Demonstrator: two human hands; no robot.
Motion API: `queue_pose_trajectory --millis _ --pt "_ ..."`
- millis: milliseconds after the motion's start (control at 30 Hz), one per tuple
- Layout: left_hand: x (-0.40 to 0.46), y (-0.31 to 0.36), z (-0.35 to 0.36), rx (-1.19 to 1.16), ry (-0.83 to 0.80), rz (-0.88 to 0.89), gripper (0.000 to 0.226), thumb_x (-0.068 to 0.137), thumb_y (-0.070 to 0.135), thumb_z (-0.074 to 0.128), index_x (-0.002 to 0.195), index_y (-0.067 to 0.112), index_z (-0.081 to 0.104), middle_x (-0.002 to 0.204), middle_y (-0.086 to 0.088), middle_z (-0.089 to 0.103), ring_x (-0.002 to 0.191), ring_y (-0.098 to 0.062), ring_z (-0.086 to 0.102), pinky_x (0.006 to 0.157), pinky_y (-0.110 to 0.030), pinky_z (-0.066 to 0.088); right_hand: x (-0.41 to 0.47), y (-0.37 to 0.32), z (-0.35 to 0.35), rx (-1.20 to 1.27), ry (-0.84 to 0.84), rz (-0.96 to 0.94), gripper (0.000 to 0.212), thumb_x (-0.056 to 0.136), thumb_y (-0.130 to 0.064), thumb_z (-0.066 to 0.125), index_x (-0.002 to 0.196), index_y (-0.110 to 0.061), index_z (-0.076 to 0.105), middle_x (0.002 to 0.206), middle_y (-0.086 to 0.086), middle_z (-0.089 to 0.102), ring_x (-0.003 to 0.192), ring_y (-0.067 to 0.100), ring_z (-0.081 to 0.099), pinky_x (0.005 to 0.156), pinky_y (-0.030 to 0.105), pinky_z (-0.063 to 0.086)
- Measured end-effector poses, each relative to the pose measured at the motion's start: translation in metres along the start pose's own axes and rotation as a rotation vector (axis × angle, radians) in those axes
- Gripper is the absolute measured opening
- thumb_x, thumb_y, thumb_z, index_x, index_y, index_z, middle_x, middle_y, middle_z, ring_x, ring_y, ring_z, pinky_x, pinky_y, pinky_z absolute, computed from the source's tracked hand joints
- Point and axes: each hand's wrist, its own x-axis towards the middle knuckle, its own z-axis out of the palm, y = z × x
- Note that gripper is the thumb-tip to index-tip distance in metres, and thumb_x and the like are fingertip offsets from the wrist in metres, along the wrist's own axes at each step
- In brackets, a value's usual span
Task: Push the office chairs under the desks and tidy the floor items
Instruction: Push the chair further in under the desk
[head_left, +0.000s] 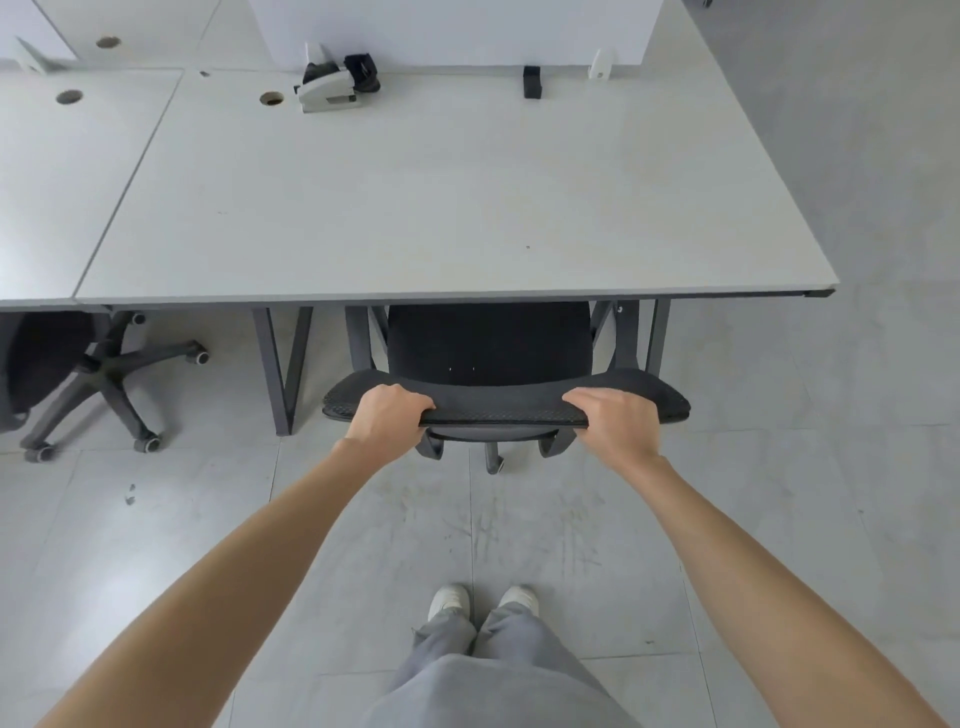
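The top edge of the black mesh chair back (506, 405) is held by both hands. The left hand (387, 415) is closed over it toward the 9 o'clock end, and the right hand (610, 423) is closed over it toward the 3 o'clock end. The fingers are curled over the far side and the thumbs are tucked under the near side. The hands are set wide apart, most likely so the office chair (491, 338) can be pushed straight and kept from turning on its wheels.

The seat is already tucked under the white bench (441, 208), at 12 o'clock from the hands. Only the back and a few wheels are left sticking out just past the bench edge. It looks as if very little pushing is left for this chair.

A second office chair (98, 374) is seen at 9 o'clock, under the next bench. Its wheeled base is partly out on the floor (779, 467), so it may need a push too. A small dark scrap (130, 493) lies on the floor near it.
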Motion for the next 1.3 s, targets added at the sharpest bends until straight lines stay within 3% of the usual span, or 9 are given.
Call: queue_pose_trajectory --millis 233,333,533,667,900,1000,1200,1300 --pt "-0.057 -0.005 0.033 -0.012 0.016 0.031 0.029 0.086 0.017 0.044 0.107 0.026 0.061 0.092 0.001 0.070 0.083 -0.024 0.062 0.063 -0.030 0.040 -0.036 -0.013 0.009 0.068 0.033 -0.083 0.028 0.054 -0.009 0.064 0.079 -0.018 0.070 0.075 -0.002 0.073 0.069 0.022 0.069 0.046 0.027 0.051" --pt "-0.079 -0.009 0.044 -0.058 0.049 0.066 0.028 0.081 0.014 0.048 0.103 0.021 0.065 0.092 0.001 0.072 0.082 -0.025 0.064 0.065 -0.031 0.044 -0.058 -0.019 0.012 0.085 0.036 -0.133 0.041 0.045 -0.001 0.072 0.082 -0.019 0.073 0.080 -0.007 0.074 0.074 0.016 0.071 0.051 0.023 0.053" --pt "-0.082 -0.014 0.042 -0.035 0.102 0.086 0.012 0.064 0.014 0.068 0.075 0.020 0.068 0.061 0.002 0.068 0.052 -0.022 0.062 0.045 -0.028 0.046 -0.054 -0.021 0.013 0.059 0.040 -0.144 0.046 0.039 -0.002 0.077 0.080 -0.021 0.073 0.080 -0.011 0.074 0.073 0.012 0.071 0.051 0.018 0.051" --pt "-0.051 -0.005 0.021 -0.013 0.010 0.083 0.026 0.084 0.021 0.048 0.107 0.021 0.062 0.094 -0.001 0.071 0.083 -0.025 0.064 0.067 -0.031 0.044 -0.031 -0.011 0.004 0.051 0.049 -0.082 0.033 0.049 -0.009 0.068 0.079 -0.023 0.073 0.076 -0.010 0.074 0.069 0.014 0.070 0.049 0.019 0.047" --pt "-0.017 0.023 0.009 -0.006 0.011 0.018 0.030 0.088 0.013 0.040 0.112 0.018 0.058 0.094 -0.006 0.069 0.084 -0.028 0.062 0.064 -0.031 0.040 0.021 0.020 -0.010 -0.003 -0.037 -0.045 0.037 0.051 -0.005 0.077 0.085 -0.021 0.074 0.082 -0.004 0.075 0.074 0.021 0.071 0.054 0.026 0.050" --pt "-0.004 0.022 0.005 -0.021 0.006 0.016 0.031 0.089 0.015 0.039 0.113 0.017 0.058 0.094 -0.005 0.069 0.083 -0.027 0.062 0.063 -0.031 0.039 0.036 0.021 -0.011 -0.003 -0.023 -0.039 0.039 0.047 -0.002 0.078 0.082 -0.020 0.075 0.078 -0.003 0.075 0.068 0.022 0.070 0.053 0.025 0.049" --pt "0.000 -0.019 0.007 -0.064 0.007 -0.036 0.030 0.085 0.019 0.049 0.112 0.025 0.061 0.101 0.003 0.070 0.090 -0.023 0.064 0.072 -0.031 0.047 0.036 -0.004 0.015 0.039 -0.019 -0.016 0.032 0.044 0.000 0.069 0.071 -0.016 0.070 0.063 0.000 0.070 0.056 0.025 0.065 0.045 0.027 0.048" --pt "-0.013 -0.029 0.020 -0.133 0.195 -0.026 0.019 0.064 0.013 0.070 0.083 0.018 0.068 0.074 0.003 0.070 0.068 -0.023 0.066 0.051 -0.030 0.052 0.024 -0.014 0.026 0.062 -0.027 -0.052 0.035 0.037 0.007 0.068 0.066 -0.013 0.067 0.059 0.001 0.067 0.053 0.022 0.063 0.044 0.027 0.049"
